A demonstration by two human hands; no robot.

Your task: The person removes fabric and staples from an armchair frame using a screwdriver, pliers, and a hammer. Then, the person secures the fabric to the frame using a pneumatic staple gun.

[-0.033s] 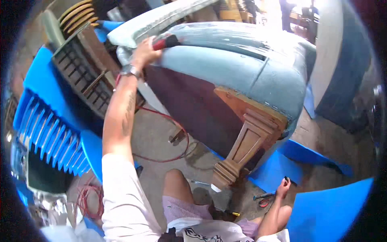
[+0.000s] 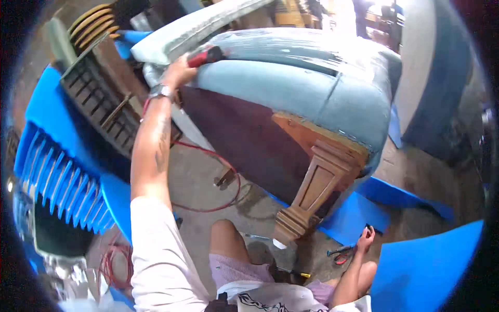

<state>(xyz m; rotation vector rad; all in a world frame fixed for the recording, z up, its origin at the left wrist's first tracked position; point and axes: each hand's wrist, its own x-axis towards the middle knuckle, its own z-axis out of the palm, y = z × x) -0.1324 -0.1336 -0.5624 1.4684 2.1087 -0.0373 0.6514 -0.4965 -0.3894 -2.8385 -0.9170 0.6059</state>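
Note:
My left hand (image 2: 178,74) reaches far forward, closed around a red and black staple gun (image 2: 205,56). Its black end rests close to the seam of a grey-blue upholstered furniture piece (image 2: 265,77), tipped so its dark underside (image 2: 228,117) faces me. A carved wooden leg (image 2: 317,182) on a wooden corner block juts toward me, with a white tip. Staples line the fabric edge by that block. Low on the right, my right hand (image 2: 366,239) is closed on a small black object, too small to name, near my knee.
A red hose (image 2: 236,195) loops over the floor at left. Pliers with red handles (image 2: 342,258) and a yellow-handled tool (image 2: 304,275) lie near my legs. Blue sheets (image 2: 431,265) lie at right; slatted blue material (image 2: 62,182) and a wooden frame (image 2: 99,99) stand at left.
The whole view has shifted a little, so the furniture appears slightly further left. Both hands keep their holds, with the left still at the seam.

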